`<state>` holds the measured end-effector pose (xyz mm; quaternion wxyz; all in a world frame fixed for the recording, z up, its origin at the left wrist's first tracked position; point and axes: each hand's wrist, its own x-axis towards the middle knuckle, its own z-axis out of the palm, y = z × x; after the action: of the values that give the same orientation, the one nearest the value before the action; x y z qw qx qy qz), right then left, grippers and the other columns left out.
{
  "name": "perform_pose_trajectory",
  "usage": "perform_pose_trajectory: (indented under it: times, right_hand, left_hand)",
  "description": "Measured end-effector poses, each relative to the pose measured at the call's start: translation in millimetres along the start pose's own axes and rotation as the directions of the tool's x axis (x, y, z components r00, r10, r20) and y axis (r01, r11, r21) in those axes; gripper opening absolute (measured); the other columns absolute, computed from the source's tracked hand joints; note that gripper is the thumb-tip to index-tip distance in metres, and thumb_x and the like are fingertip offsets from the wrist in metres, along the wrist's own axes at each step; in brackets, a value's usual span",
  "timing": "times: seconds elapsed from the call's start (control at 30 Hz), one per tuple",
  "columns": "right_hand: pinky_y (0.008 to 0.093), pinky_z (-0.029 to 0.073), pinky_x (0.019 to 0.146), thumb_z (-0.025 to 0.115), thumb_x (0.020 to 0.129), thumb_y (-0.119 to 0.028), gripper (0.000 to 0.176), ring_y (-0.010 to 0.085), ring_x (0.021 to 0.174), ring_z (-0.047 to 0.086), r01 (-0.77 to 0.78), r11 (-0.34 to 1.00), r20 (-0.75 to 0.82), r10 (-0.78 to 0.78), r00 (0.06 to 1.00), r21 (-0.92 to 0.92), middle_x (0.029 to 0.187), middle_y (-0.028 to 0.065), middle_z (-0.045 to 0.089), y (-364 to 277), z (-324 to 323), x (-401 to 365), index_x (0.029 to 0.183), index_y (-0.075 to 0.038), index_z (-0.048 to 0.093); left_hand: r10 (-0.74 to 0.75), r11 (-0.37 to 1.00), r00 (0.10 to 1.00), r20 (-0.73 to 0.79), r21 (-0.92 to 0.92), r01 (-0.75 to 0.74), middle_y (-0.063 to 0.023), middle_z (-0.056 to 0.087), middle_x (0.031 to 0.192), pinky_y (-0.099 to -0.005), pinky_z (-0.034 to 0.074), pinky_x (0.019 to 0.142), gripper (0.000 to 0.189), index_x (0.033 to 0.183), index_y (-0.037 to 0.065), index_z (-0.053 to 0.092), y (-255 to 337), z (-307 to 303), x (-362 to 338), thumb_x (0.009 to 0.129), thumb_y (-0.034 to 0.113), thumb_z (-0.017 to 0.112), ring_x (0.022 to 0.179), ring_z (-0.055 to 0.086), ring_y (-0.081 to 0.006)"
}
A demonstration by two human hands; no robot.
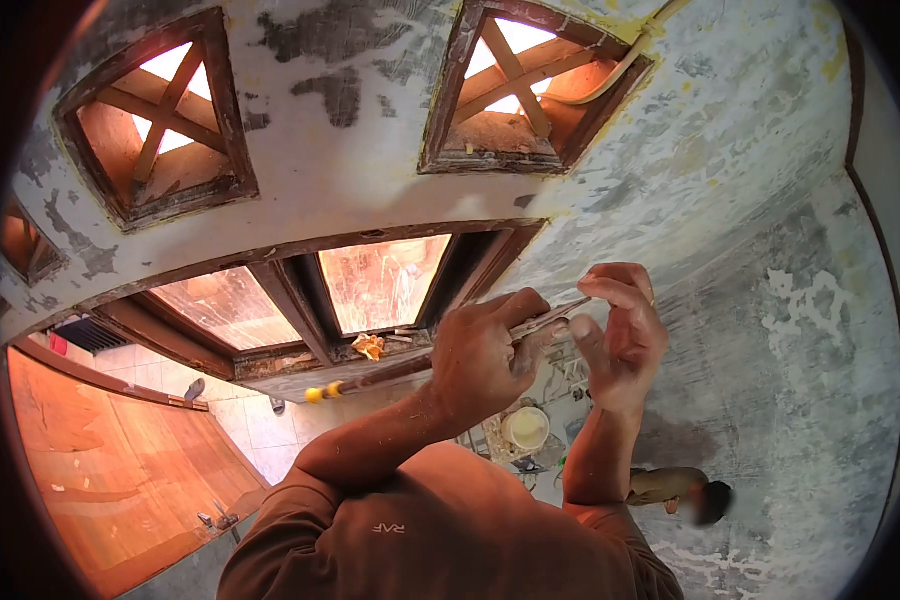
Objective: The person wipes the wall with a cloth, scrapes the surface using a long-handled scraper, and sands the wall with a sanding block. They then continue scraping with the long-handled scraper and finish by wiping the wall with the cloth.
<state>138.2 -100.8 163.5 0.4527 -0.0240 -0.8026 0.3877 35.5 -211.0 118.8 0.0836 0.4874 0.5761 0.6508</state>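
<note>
Patchy wall (770,330) beside window (385,285). I see left hand (482,355) pinching thin stick (560,313); right hand (625,345) curved, thumb and finger apart near tip.

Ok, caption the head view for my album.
Left hand gripping a yellow-ended rod, right hand raised alongside, before a patchy wall.

Slender brownish rod (388,375), yellow at one end, slanting, partly hidden by hands (482,352)

Patchy white-grey wall (360,185), blotchy finish; two wood-framed openings (165,119) up top with crossed slats (515,80), bright light behind; brown window frame (290,310), smeared panes (385,285); orange-brown wooden panel (120,460) lower left, pale tiled floor (270,425) beside it
</note>
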Motion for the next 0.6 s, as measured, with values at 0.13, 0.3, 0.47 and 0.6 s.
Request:
perform_pose_trajectory:
  times: [0.13, 0.3, 0.47, 0.6]
  right_hand:
    - [0.0328, 0.042, 0.080, 0.076, 0.069, -0.007, 0.023, 0.0215, 0.090, 0.056, 0.198, 0.975, 0.069, -0.192, 0.979, -0.098, 0.088, 0.0067, 0.060, -10.7, -0.1, 3.3, 0.091, -0.005, 0.070]
    - [0.0334, 0.040, 0.076, 0.077, 0.064, -0.010, 0.017, 0.0217, 0.083, 0.058, 0.277, 0.932, 0.087, -0.264, 0.961, -0.233, 0.077, 0.0020, 0.060, -6.5, 3.3, -6.9, 0.079, -0.010, 0.068]
    - [0.0331, 0.038, 0.076, 0.075, 0.065, -0.008, 0.014, 0.0210, 0.082, 0.059, 0.227, 0.924, 0.082, -0.212, 0.974, -0.309, 0.076, 0.0018, 0.060, -11.2, 4.9, -12.7, 0.074, -0.010, 0.065]
    - [0.0351, 0.040, 0.078, 0.075, 0.071, -0.010, 0.019, 0.0235, 0.084, 0.059, 0.276, 0.893, 0.039, -0.281, 0.959, -0.354, 0.082, 0.0054, 0.061, -6.9, -2.0, -19.5, 0.085, -0.007, 0.064]
  left_hand:
    - [0.051, 0.973, 0.997, 0.052, 0.221, -0.062, -0.0103, 0.061, 0.077, -0.0388, 0.046, 0.055, 0.017, 0.091, 0.008, 0.057, 5.2, -4.4, 1.6, 0.075, 0.009, 0.062, 0.064, 0.061, -0.0314]
    - [0.025, 0.961, 0.997, 0.074, 0.274, -0.044, -0.0076, 0.060, 0.077, -0.0445, 0.045, 0.055, 0.020, 0.091, 0.011, 0.054, 3.9, -0.6, -5.2, 0.073, 0.014, 0.062, 0.066, 0.060, -0.0346]
    - [0.028, 0.967, 0.995, 0.097, 0.248, -0.052, -0.0083, 0.059, 0.077, -0.0453, 0.045, 0.055, 0.021, 0.091, 0.010, 0.055, -0.8, 4.2, -9.2, 0.072, 0.013, 0.062, 0.066, 0.060, -0.0341]
    - [0.056, 0.979, 0.987, 0.150, 0.186, -0.084, -0.0095, 0.060, 0.080, -0.0426, 0.046, 0.055, 0.019, 0.091, 0.009, 0.055, -6.3, 11.8, -6.6, 0.073, 0.011, 0.063, 0.068, 0.061, -0.0335]
